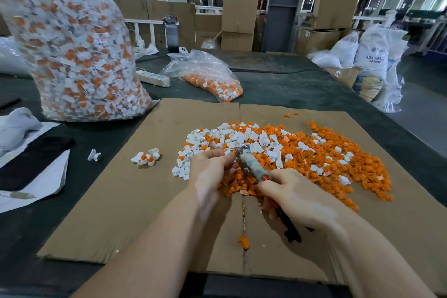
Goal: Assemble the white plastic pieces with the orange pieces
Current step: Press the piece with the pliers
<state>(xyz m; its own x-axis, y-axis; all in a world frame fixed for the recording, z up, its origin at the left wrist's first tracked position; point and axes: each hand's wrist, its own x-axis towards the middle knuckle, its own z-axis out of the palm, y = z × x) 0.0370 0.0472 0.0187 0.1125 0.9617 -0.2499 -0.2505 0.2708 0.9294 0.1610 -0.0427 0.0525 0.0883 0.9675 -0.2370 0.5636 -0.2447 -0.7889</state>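
Observation:
A spread heap of loose white plastic pieces [232, 139] and orange pieces [338, 162] covers the middle and right of a cardboard sheet [121, 201]. My right hand [297, 196] grips a pliers-like tool [251, 167] with a tape-wrapped head and red-black handles, its tip pointing up-left. My left hand [210, 167] pinches something small at the tool's tip; what it holds is hidden by the fingers. A few joined white-and-orange pieces [146, 157] lie in a small cluster left of the heap.
A tall clear bag [72, 51] packed with assembled pieces stands at the back left. A smaller bag [212, 80] of pieces and a power strip [153, 78] lie behind the cardboard. A black phone [33, 159] on papers sits at the left. One white piece [93, 155] lies off the cardboard.

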